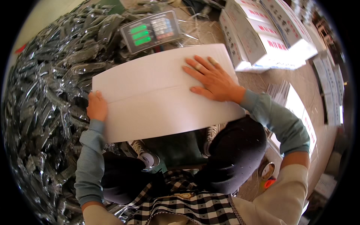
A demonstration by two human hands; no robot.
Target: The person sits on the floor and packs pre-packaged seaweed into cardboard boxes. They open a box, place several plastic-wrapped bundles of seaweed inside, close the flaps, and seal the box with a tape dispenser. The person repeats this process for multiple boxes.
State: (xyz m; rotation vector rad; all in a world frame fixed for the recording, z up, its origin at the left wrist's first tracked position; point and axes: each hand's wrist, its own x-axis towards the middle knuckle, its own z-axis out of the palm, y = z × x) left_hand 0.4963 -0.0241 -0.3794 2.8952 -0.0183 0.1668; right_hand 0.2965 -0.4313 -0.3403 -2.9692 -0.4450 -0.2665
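Observation:
In front of me, above my knees, lies a white cardboard box with its blank face up and a seam running across it. My left hand is at the box's left edge, thumb side on the near face and the other fingers hidden by the wrist or behind the edge. On the right part of the face rests my right hand, palm down with fingers spread and tape-like wraps on two fingers. Just beyond the box's far edge stands a weighing scale display with green lit panels and a keypad.
A large heap of dark pieces in clear plastic packs fills the left side. White printed boxes are stacked at the far right. Flattened white cartons lie by my right arm. A tape roll sits on the floor near my right knee.

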